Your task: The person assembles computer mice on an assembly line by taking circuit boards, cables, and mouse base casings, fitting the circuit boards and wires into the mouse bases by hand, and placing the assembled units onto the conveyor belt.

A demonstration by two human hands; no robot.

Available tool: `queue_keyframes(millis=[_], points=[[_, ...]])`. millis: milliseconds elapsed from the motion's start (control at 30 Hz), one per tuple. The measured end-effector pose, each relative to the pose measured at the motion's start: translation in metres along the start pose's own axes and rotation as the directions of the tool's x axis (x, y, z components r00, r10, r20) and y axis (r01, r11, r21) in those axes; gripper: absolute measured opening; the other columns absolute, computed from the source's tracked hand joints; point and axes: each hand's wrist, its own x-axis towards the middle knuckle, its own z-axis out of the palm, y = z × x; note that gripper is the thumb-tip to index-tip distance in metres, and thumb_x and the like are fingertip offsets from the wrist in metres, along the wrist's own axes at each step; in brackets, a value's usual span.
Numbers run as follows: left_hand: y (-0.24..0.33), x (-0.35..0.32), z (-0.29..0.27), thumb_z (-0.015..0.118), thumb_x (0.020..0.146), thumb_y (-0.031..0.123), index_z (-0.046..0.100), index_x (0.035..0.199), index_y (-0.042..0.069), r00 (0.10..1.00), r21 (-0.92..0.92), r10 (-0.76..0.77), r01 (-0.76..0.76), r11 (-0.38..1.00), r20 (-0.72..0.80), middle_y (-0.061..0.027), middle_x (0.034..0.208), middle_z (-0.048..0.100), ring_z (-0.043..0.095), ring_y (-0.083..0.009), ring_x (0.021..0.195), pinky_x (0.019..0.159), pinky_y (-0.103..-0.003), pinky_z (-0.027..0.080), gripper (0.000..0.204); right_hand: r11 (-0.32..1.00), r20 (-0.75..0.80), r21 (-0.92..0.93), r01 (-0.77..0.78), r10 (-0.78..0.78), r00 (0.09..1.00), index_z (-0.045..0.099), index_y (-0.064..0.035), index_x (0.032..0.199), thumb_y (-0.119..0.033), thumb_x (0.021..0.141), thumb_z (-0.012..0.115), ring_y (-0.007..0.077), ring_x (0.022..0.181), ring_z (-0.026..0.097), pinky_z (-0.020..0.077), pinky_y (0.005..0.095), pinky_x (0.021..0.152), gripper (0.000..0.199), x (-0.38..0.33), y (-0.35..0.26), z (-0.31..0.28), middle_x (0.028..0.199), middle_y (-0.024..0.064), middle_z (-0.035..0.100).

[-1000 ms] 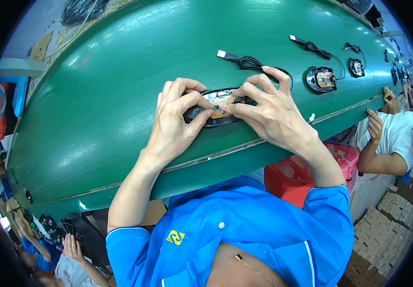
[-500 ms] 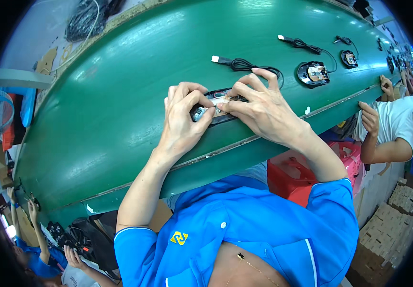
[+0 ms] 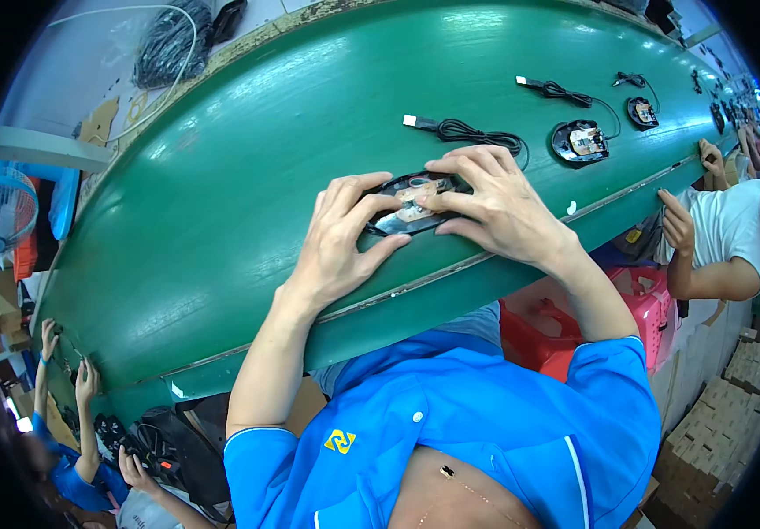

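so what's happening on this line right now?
A person in a blue shirt works at a green conveyor belt, both hands on an open computer mouse base with its circuit board showing. The left hand steadies its near side while the right hand presses on it from above with its fingertips. Its black cable lies coiled just behind. More open mouse bases with cables sit further along the belt to the right, where another person's hand rests at the belt edge.

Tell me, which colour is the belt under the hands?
Green; the conveyor belt shows plainly in the head view.
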Motion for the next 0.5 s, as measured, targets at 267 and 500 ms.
queue_keyframes(millis=[267, 500], points=[[0.0, 0.006, 0.03, 0.081, 0.079, 0.015, 0.065, 0.128, 0.013, 0.985, 0.004, 0.031, -0.031, 1.0, -0.17, -0.0133, 0.133, 0.062, 0.058, -0.0329, 0.12, 0.102, -0.045, 0.045, 0.052, 1.0, 0.041, -0.013, 0.006, -0.005, 0.999, 0.073, -0.0162, 0.118, -0.022, 0.081, 0.077, 0.0293, 0.124, 0.056, 0.0387, 0.0481, 0.111, 0.038, 0.007, 0.008, -0.015, 0.139, 0.0053, 0.06], [-0.009, 0.006, 0.058, 0.078, 0.08, 0.019, 0.063, 0.123, 0.011, 0.957, 0.059, 0.154, -0.144, 0.988, -0.246, -0.015, 0.137, 0.051, 0.052, -0.0356, 0.12, 0.1, -0.049, 0.044, 0.046, 0.994, 0.109, -0.104, -0.019, 0.03, 0.994, 0.068, -0.0061, 0.114, -0.013, 0.083, 0.072, 0.0334, 0.126, 0.052, 0.0314, 0.0514, 0.117, 0.032, -0.01, 0.011, -0.019, 0.143, 0.0125, 0.056]])
